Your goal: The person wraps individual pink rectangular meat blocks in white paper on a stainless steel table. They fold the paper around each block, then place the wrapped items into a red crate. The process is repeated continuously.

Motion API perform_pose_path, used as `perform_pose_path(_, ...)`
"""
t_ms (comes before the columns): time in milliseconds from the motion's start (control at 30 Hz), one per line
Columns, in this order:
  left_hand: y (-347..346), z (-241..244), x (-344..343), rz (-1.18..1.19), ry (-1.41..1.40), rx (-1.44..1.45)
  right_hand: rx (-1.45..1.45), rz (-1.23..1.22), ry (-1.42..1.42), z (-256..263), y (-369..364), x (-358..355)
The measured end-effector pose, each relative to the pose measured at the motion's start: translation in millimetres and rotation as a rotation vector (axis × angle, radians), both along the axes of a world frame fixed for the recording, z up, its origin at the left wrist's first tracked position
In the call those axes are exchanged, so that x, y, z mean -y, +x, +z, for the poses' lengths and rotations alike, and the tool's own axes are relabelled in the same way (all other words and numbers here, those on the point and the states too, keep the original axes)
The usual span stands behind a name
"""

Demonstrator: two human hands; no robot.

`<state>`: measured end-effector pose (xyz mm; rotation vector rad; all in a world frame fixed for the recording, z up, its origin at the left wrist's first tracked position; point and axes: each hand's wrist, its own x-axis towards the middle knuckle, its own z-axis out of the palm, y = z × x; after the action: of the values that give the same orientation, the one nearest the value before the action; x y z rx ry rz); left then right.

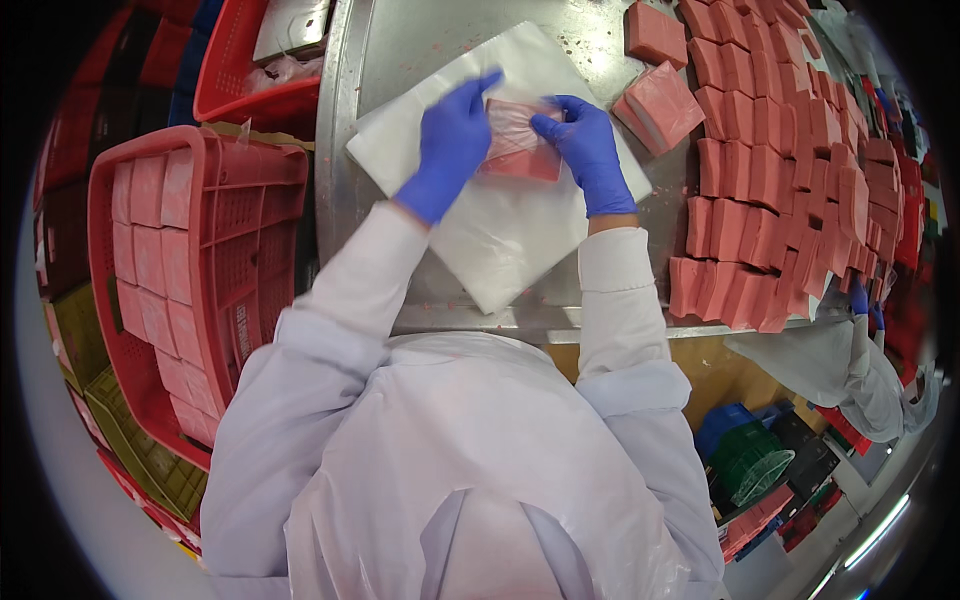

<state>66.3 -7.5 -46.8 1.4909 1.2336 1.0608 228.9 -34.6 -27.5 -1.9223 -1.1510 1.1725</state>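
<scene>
A pink block (pixel 531 165), partly covered by a crinkled clear film, lies on a stack of white plastic sheets (pixel 495 247) on the metal table. My left hand (pixel 454 139), in a blue glove and blurred, is at the block's left side with the index finger stretched out; whether it pinches the film is unclear. My right hand (pixel 581 146), also blue-gloved, holds the film at the block's upper right between thumb and fingers. A film-wrapped pink block (pixel 664 105) and a pink block (pixel 655 34) rest to the right of the sheets.
Rows of pink blocks (pixel 750 172) cover the table's right part. At left stands a red plastic crate (pixel 247 195) filled with wrapped blocks; another red crate (pixel 262 105) is above it. Stacked crates line the far left. Another person's blue-gloved hand (pixel 859 296) shows at far right.
</scene>
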Motion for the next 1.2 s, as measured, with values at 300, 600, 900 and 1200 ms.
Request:
perform_pose_path(300, 6.4, 26.6, 22.1, -0.455, 0.759, -0.8, 0.073, -0.115, 0.089, -27.7, 20.5, 11.4)
perform_pose_path(600, 133.0, 50.3, -69.2, -0.421, 0.22, -0.211, -0.321, -0.694, 0.594, 62.5, 87.5, 33.6)
perform_pose_path(900, 202.9, -6.1, -76.9, -0.387, 0.062, -0.321, -0.077, -0.503, 0.238, 22.9, 143.8, 9.1)
perform_pose_path(1200, -10.2, 34.8, -19.0, -0.523, 0.515, -0.725, 0.15, -0.304, 0.424, 45.3, 174.4, -64.5)
